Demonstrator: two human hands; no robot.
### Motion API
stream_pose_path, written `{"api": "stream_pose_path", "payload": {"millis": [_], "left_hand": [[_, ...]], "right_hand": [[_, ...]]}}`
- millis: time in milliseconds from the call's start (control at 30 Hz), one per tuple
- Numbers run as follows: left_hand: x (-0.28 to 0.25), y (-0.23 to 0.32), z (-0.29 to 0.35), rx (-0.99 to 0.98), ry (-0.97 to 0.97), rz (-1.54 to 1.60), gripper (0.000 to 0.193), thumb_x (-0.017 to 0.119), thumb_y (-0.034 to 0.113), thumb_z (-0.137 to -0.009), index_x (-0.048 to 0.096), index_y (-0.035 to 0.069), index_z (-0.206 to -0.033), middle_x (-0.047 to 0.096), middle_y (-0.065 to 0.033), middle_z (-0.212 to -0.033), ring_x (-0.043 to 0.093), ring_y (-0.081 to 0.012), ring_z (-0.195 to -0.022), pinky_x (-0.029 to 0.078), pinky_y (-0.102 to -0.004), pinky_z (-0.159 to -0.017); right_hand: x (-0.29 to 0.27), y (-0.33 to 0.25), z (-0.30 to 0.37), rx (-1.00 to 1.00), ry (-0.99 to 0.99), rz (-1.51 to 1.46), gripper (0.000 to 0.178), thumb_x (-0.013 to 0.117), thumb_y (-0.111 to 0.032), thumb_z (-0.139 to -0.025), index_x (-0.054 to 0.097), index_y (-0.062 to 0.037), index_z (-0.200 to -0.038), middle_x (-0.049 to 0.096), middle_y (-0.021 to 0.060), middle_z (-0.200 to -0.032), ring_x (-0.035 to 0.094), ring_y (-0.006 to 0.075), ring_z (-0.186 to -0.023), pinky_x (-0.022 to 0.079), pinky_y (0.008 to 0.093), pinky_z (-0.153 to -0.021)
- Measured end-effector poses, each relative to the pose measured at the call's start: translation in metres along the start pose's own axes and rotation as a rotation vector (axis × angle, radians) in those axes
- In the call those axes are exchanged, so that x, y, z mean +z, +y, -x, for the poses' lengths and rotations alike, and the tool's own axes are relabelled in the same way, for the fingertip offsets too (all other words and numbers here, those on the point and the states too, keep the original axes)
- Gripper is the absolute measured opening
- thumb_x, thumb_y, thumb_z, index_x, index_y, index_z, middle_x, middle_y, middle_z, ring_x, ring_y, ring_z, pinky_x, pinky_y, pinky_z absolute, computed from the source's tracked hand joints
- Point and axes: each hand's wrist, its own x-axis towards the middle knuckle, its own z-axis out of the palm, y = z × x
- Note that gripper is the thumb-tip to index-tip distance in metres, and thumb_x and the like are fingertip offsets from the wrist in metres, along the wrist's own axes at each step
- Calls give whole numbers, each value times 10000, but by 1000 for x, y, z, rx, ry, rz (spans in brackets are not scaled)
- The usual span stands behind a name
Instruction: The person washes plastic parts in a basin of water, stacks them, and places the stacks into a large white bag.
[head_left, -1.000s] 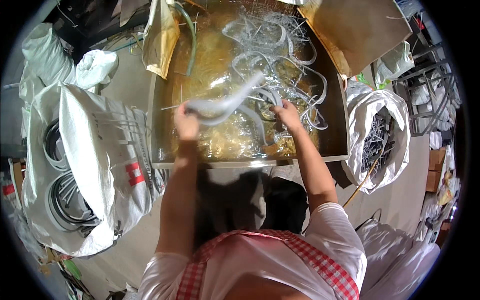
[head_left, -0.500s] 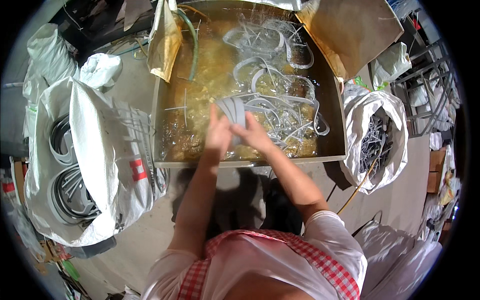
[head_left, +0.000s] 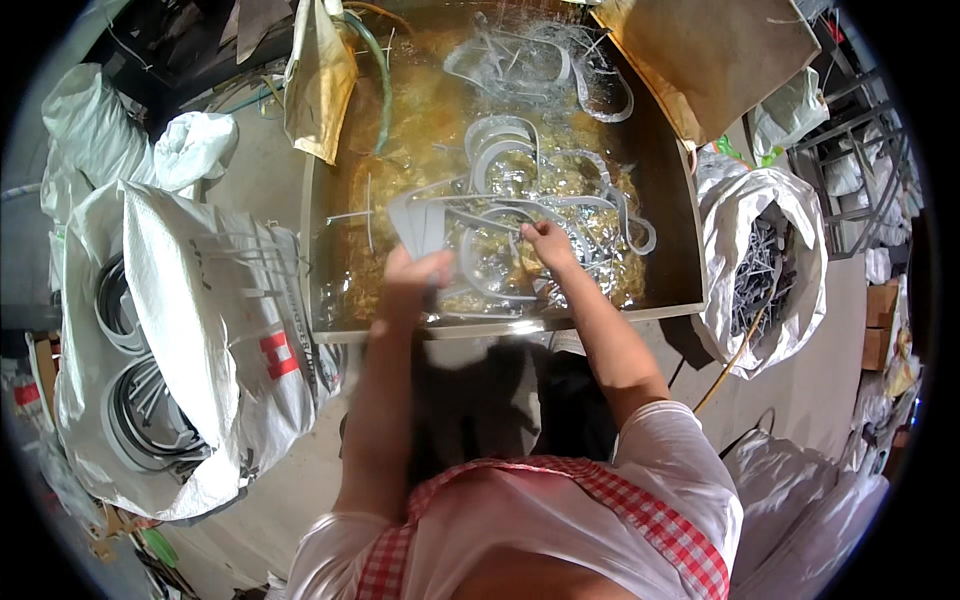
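Note:
My left hand (head_left: 415,270), blurred by motion, is closed around the lower ends of several flat grey plastic strips (head_left: 418,226), fanned out above the near part of a metal water tank (head_left: 460,330). To its right, my right hand (head_left: 548,246) is closed in a pinch at the water's surface. A thin grey strip reaches its fingertips, though what exactly lies between them is hard to see. Curved grey plastic strips (head_left: 500,165) lie in the yellowish water around and beyond both hands. More strips (head_left: 545,70) sit in rippling water at the far right of the tank.
A large white woven sack (head_left: 190,330) with coiled grey strips stands on the left. On the right is a white sack (head_left: 715,300) full of small grey pieces. A green hose (head_left: 383,90) hangs into the tank, between tan flaps (head_left: 715,60) at its far corners.
My hands have moved apart: the left slightly left with the bundle, which is now fanned out, the right further right over the loose strips.

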Motion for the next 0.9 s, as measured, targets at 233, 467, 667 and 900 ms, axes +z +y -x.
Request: {"api": "stream_pose_path", "payload": {"millis": [233,467,667,900], "left_hand": [[-16,25,18,-156,-7,-94,223,600,52,-614,543,1,-823,503,-28,-583,480,-113,-494,384,-237,-470],[-16,58,34,68,258,195,207,593,112,-693,514,-9,-841,482,-27,-595,452,-114,-507,380,-238,-496],[4,56,35,167,332,154,113,578,90,-716,486,30,-741,459,-31,-585,438,-145,-498,386,-297,-525],[22,39,36,309,505,581,98,536,104,-795,498,32,-741,475,-45,-664,472,-146,-600,417,-301,-609]], "right_hand": [[1,-7,-36,-592,-3,641,513,738,-168,-613,541,-57,-1073,558,106,-1075,463,339,-1071,320,451,-936],[-70,7,-100,-507,-26,-37,257,637,-108,-669,615,-72,-922,624,140,-864,592,308,-750,476,344,-656],[-90,-34,-112,-258,238,439,295,626,-209,-677,622,-70,-937,622,177,-874,599,313,-848,464,379,-731],[-83,-32,-91,-40,142,306,290,676,-266,-710,629,-26,-867,647,135,-795,626,201,-732,470,309,-662]]}}
